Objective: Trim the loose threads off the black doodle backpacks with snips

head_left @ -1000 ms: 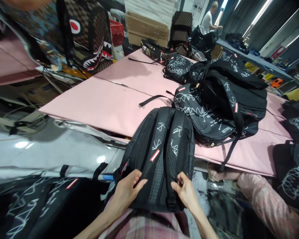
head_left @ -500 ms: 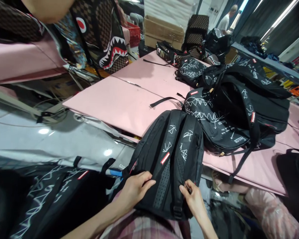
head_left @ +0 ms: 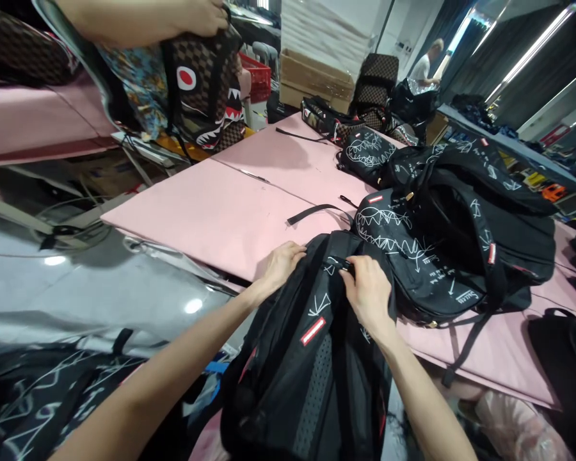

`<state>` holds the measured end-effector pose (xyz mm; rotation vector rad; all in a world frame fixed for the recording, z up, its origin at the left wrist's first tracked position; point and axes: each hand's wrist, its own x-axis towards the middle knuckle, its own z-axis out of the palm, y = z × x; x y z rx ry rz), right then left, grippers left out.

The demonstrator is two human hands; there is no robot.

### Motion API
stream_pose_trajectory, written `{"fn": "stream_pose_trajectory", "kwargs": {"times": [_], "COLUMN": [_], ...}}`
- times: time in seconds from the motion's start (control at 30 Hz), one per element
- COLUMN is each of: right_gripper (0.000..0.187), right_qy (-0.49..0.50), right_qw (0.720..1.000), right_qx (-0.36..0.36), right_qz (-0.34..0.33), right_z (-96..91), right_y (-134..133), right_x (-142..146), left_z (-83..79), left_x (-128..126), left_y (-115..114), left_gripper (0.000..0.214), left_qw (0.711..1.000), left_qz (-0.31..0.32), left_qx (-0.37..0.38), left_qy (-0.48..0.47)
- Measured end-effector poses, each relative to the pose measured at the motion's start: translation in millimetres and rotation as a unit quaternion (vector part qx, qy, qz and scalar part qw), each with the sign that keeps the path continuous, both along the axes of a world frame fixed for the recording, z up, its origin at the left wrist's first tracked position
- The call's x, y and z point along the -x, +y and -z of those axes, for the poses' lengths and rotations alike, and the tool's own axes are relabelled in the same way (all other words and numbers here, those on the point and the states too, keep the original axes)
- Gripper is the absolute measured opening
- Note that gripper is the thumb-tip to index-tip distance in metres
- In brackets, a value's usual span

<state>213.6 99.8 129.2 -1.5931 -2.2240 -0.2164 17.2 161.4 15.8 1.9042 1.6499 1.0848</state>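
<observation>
A black backpack [head_left: 312, 384] with white scribbled lines and a red-and-white label leans against the table edge in front of me, its shoulder straps facing up. My left hand [head_left: 283, 266] has its fingers closed on the bag's upper left edge. My right hand [head_left: 368, 291] is closed at the top of the straps. A small dark piece [head_left: 338, 263] sticks out from its fingertips; I cannot tell whether it is a tool or part of the bag. Just beyond, another black scribbled backpack [head_left: 413, 256] lies on the pink table [head_left: 192, 211].
More black backpacks [head_left: 494, 211] are piled on the right. A person's arm [head_left: 148, 19] reaches over a brown checked shark-mouth backpack [head_left: 187, 96] at upper left. A cardboard box [head_left: 317, 77] and a person [head_left: 427, 64] are at the back. Black bags [head_left: 43, 397] lie lower left.
Both my hands have moved up the backpack from its lower part to its top. The backpack shows closer and lower. At upper left, the other person's arm and the checked backpack have shifted right.
</observation>
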Motion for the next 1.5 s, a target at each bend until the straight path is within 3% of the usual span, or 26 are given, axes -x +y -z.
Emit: {"fn": "stream_pose_trajectory", "kwargs": {"times": [0.13, 0.3, 0.7, 1.13, 1.23, 1.33, 1.43, 1.5], "right_gripper": [0.011, 0.017, 0.023, 0.025, 0.023, 0.021, 0.032, 0.043], "right_qy": [-0.083, -0.176, -0.249, -0.233, -0.171, 0.032, 0.266, 0.357], "right_qw": [0.996, 0.981, 0.961, 0.963, 0.978, 0.992, 0.955, 0.923], "right_qx": [0.023, 0.07, 0.095, 0.116, 0.111, 0.118, 0.132, 0.126], "right_qz": [-0.03, -0.049, -0.078, -0.065, -0.051, -0.038, 0.002, 0.064], "right_z": [10.7, 21.5, 23.3, 22.5, 20.0, 14.4, 13.3, 19.6], "right_y": [43, 66, 72, 71, 72, 67, 49, 29], "right_x": [39, 57, 77, 87, 77, 49, 6, -27], "left_z": [2.1, -0.4, -2.2, -16.7, -14.8, -7.8, 6.9, 18.7], "left_x": [9, 11, 3, -1, 18, 57, 85, 85], "left_y": [6, 12, 17, 17, 26, 22, -10, -43], "left_gripper": [0.023, 0.022, 0.018, 0.016, 0.022, 0.034, 0.038, 0.049], "left_qw": [0.998, 0.995, 0.992, 0.99, 0.988, 0.984, 0.985, 0.983], "left_qz": [0.034, 0.026, 0.005, 0.02, 0.026, 0.015, -0.062, -0.037], "left_qx": [-0.007, 0.046, 0.11, 0.134, 0.15, 0.175, 0.149, 0.171], "left_qy": [0.049, 0.084, 0.053, 0.041, 0.015, 0.008, 0.06, 0.054]}}
